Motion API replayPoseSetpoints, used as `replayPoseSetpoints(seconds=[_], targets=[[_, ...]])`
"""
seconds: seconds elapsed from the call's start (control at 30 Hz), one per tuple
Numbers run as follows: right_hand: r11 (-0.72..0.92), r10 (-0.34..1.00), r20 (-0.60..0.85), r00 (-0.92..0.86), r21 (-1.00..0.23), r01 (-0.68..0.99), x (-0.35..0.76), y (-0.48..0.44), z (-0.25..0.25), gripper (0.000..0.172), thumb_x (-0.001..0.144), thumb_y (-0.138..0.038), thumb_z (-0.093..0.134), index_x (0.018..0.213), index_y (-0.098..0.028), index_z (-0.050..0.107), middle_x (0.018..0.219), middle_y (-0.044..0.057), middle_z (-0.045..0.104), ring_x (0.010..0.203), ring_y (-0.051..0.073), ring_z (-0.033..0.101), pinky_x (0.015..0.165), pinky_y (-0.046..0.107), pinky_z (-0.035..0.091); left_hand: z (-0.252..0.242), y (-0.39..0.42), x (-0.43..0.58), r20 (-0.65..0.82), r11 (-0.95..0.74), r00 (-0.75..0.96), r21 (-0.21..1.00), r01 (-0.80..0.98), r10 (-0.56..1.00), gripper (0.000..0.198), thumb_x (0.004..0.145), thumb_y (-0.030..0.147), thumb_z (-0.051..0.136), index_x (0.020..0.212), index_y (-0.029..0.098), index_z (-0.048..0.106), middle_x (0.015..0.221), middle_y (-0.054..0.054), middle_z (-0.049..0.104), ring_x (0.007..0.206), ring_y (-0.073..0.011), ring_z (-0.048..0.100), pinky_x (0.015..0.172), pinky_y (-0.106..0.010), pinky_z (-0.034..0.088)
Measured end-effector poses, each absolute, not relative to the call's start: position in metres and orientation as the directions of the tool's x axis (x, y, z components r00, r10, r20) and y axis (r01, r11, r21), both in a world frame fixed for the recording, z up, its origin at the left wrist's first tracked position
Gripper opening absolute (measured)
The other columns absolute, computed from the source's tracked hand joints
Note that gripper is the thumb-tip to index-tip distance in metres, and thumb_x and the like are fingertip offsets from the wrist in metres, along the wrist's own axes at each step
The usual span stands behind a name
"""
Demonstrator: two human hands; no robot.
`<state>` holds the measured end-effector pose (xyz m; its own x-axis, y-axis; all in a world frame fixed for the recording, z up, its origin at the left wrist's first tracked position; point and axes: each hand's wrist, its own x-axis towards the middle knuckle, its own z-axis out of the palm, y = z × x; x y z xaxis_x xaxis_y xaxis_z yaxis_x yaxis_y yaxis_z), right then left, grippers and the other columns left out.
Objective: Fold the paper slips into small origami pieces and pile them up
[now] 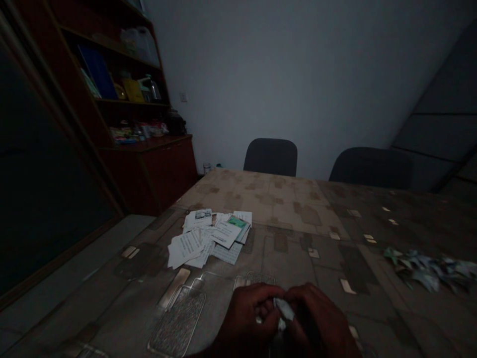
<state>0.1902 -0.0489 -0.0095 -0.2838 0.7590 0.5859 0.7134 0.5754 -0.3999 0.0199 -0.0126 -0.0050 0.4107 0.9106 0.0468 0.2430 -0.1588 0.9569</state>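
Two hands (pixel 248 313) (pixel 322 313) pinch white paper (pixel 285 309) (printed slips (pixel 225 233) beyond).

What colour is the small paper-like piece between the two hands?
The paper-like piece looks whitish in dim light; see head view.

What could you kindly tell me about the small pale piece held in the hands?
The small pale piece looks like folded or creased paper, whitish-grey. It slants between the fingers of the left hand and right hand, at the near side of the patterned table. The fingers hide much of it; any print is too dim to tell.
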Motion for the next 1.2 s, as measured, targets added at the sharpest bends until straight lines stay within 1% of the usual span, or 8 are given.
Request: replayPoseSetpoints(seconds=[0.13, 0.23, 0.33, 0.4, 0.67, 0.93, 1.1, 1.2], targets=[[0.628, 0.688, 0.637, -0.347, -0.284, 0.725, 0.191, -0.048, -0.014, 0.013, 0.088, -0.023, 0.054, 0.101, -0.020, 0.053, 0.079, 0.004, 0.064, 0.068, 0.020, 0.058, 0.062, 0.031, 0.044, -0.005, -0.013, 0.018, 0.105, -0.240, 0.415, 0.927, 0.288, 0.904, 0.038, 0.064, 0.005, 0.055, 0.093, 0.016, 0.077, 0.070, -0.002, 0.069, 0.063, -0.0142, 0.058, 0.060, -0.020, 0.043], [0.607, 0.679, 0.666, -0.309, -0.273, 0.746, 0.189, -0.048, -0.017, 0.007, 0.091, -0.023, 0.050, 0.096, -0.019, 0.054, 0.077, 0.004, 0.062, 0.068, 0.020, 0.054, 0.063, 0.032, 0.039, -0.005, -0.014, 0.018, 0.098, -0.234, 0.423, 0.930, 0.284, 0.901, 0.039, 0.065, 0.004, 0.056, 0.098, 0.014, 0.075, 0.071, -0.003, 0.069, 0.063, -0.0145, 0.059, 0.061, -0.021, 0.045], [0.607, 0.657, 0.686, -0.314, -0.233, 0.760, 0.187, -0.048, -0.016, 0.007, 0.091, -0.021, 0.049, 0.090, -0.020, 0.056, 0.074, 0.003, 0.062, 0.067, 0.019, 0.052, 0.064, 0.032, 0.035, -0.005, -0.016, 0.018, 0.082, -0.203, 0.426, 0.948, 0.245, 0.901, 0.032, 0.067, 0.005, 0.056, 0.094, 0.012, 0.071, 0.073, -0.004, 0.069, 0.064, -0.0139, 0.060, 0.059, -0.020, 0.045], [0.598, 0.650, 0.694, -0.311, -0.214, 0.772, 0.187, -0.048, -0.015, 0.008, 0.090, -0.018, 0.049, 0.088, -0.020, 0.057, 0.073, 0.003, 0.062, 0.066, 0.018, 0.051, 0.064, 0.032, 0.033, -0.004, -0.016, 0.018, 0.074, -0.184, 0.414, 0.956, 0.230, 0.907, 0.026, 0.069, 0.006, 0.056, 0.090, 0.012, 0.069, 0.068, -0.002, 0.066, 0.061, -0.0130, 0.059, 0.057, -0.019, 0.044], [0.586, 0.655, 0.688, -0.312, -0.202, 0.785, 0.189, -0.047, -0.020, 0.012, 0.088, -0.015, 0.049, 0.085, -0.022, 0.058, 0.072, 0.003, 0.062, 0.067, 0.019, 0.051, 0.065, 0.033, 0.033, -0.013, -0.014, 0.017, 0.087, -0.224, 0.442, 0.937, 0.267, 0.893, 0.021, 0.069, 0.009, 0.057, 0.084, 0.012, 0.071, 0.064, -0.003, 0.066, 0.060, -0.0150, 0.060, 0.057, -0.021, 0.043], [0.571, 0.668, 0.691, -0.276, -0.238, 0.786, 0.186, -0.046, -0.021, 0.016, 0.089, -0.015, 0.047, 0.077, -0.021, 0.056, 0.067, 0.002, 0.059, 0.064, 0.018, 0.050, 0.063, 0.031, 0.032, -0.008, -0.014, 0.023, -0.023, -0.067, 0.389, 0.974, 0.217, 0.921, 0.018, 0.067, 0.010, 0.058, 0.076, 0.010, 0.073, 0.063, -0.003, 0.065, 0.059, -0.0143, 0.057, 0.056, -0.021, 0.041], [0.588, 0.648, 0.694, -0.314, -0.193, 0.786, 0.185, -0.047, -0.015, 0.019, 0.088, -0.012, 0.050, 0.072, -0.020, 0.057, 0.062, 0.001, 0.058, 0.059, 0.016, 0.048, 0.059, 0.030, 0.033, -0.006, -0.014, 0.023, -0.072, -0.009, 0.421, 0.982, 0.187, 0.904, 0.016, 0.065, 0.010, 0.057, 0.072, 0.009, 0.071, 0.063, -0.003, 0.065, 0.060, -0.0144, 0.057, 0.057, -0.022, 0.041], [0.579, 0.663, 0.670, -0.334, -0.175, 0.796, 0.188, -0.047, -0.010, 0.018, 0.087, -0.011, 0.052, 0.071, -0.020, 0.056, 0.062, 0.001, 0.059, 0.059, 0.016, 0.051, 0.058, 0.030, 0.035, -0.012, -0.013, 0.023, -0.108, 0.064, 0.428, 0.991, 0.116, 0.897, 0.012, 0.065, 0.013, 0.058, 0.070, 0.011, 0.070, 0.061, -0.001, 0.062, 0.058, -0.0131, 0.055, 0.054, -0.021, 0.039]])
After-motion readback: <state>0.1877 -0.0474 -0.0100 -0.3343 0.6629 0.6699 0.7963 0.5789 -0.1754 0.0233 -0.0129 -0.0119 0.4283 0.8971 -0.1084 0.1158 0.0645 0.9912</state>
